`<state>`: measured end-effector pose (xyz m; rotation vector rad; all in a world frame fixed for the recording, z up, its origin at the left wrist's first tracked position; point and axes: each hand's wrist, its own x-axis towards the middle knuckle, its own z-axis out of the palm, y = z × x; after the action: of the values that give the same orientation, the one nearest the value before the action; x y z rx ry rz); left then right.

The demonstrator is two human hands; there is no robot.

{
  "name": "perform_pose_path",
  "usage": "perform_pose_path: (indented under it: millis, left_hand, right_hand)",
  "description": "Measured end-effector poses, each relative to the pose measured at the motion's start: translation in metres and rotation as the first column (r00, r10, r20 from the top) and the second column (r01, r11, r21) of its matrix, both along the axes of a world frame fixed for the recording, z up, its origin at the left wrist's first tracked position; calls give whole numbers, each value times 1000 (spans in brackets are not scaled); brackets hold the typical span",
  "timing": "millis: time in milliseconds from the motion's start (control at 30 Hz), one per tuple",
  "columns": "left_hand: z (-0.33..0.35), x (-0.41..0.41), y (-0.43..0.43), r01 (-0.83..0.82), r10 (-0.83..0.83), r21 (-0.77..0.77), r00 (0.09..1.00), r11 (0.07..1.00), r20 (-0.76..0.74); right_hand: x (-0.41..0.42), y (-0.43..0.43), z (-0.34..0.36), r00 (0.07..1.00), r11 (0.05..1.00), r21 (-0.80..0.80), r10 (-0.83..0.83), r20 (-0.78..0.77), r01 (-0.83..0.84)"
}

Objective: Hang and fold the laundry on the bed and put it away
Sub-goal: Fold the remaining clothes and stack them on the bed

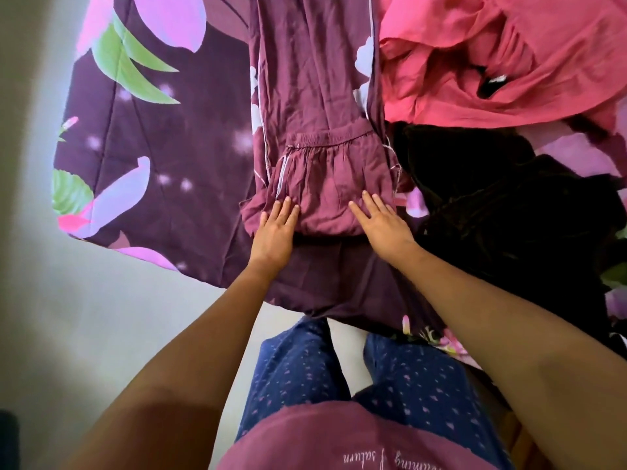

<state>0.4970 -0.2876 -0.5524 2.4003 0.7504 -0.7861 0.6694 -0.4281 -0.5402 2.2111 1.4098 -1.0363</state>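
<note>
My left hand (274, 228) and right hand (383, 225) lie flat with straight fingers, gripping nothing, pressing the near fold of the maroon garment (315, 96) on the bed (152, 164). The left sits at the fold's 7 o'clock corner and the right at 5 o'clock, equally near. The long axis runs from my fingertips toward 12 o'clock. The cloth is thin and creased, with a gathered waistband and white piping.

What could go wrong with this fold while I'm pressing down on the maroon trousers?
The maroon trousers look bunched at the waistband, so pressing with the left hand and right hand may set creases. The black clothes lie right against their right side and might get caught in the next fold. The pink pile crowds the far end.
</note>
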Motion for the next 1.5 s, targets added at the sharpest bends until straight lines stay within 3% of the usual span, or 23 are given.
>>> perform_pose_path:
  millis: [200, 333, 400, 533, 600, 700, 767, 833, 933, 1033, 1167, 1300, 1400, 1500]
  left_hand:
    - [19, 1, 2, 109, -114, -50, 987, 993, -115]
    - [44, -1, -2, 310, -325, -98, 914, 946, -242]
    - [58, -5, -4, 362, -440, -273, 834, 891, -331]
    - [78, -6, -13, 243, -628, -632, 594, 736, -503]
    - [88, 1, -7, 179, -606, -669, 630, 722, -486]
    - [101, 21, 25, 166, -379, -512, 859, 843, -344]
    - [101, 35, 48, 85, -124, -238, 980, 968, -155]
    - [95, 42, 64, -89, 87, 42, 994, 995, 61]
    - [87, 45, 67, -257, 220, 124, 943, 959, 249]
    - [73, 36, 45, -143, 135, 18, 964, 990, 231]
    - [43, 7, 4, 86, -87, -88, 996, 992, -6]
    - [17, -4, -16, 132, -130, 3, 985, 991, -114]
    - [9, -1, -19, 110, -103, 100, 992, 989, -70]
    - [16, 5, -19, 97, -91, 95, 994, 991, -61]
  right_hand:
    - [7, 5, 22, 995, 1000, -2, 6, -96, -6]
    - [8, -2, 45, 941, 992, -86, -115, -317, 93]
    - [7, -6, 52, 892, 978, -204, -117, -436, 28]
    - [-5, -14, 63, 782, 862, -460, -131, -609, -214]
    - [-4, -11, 67, 772, 858, -451, -107, -626, -247]
    - [18, 8, 66, 833, 937, -306, -32, -553, -168]
    - [36, 22, 62, 909, 991, -127, -81, -409, 31]
    - [51, 33, 59, 950, 955, 176, -192, -248, 239]
    - [55, 40, 62, 931, 830, 424, -313, -186, 364]
    - [39, 24, 54, 947, 856, 411, -254, -196, 314]
    - [5, -11, 29, 980, 977, 180, -84, -182, 117]
    - [-14, -16, 5, 999, 999, 48, 24, -24, -23]
    - [-17, -6, -9, 997, 996, 78, 36, 69, -42]
    - [-10, -1, -7, 997, 991, 124, 38, 65, -46]
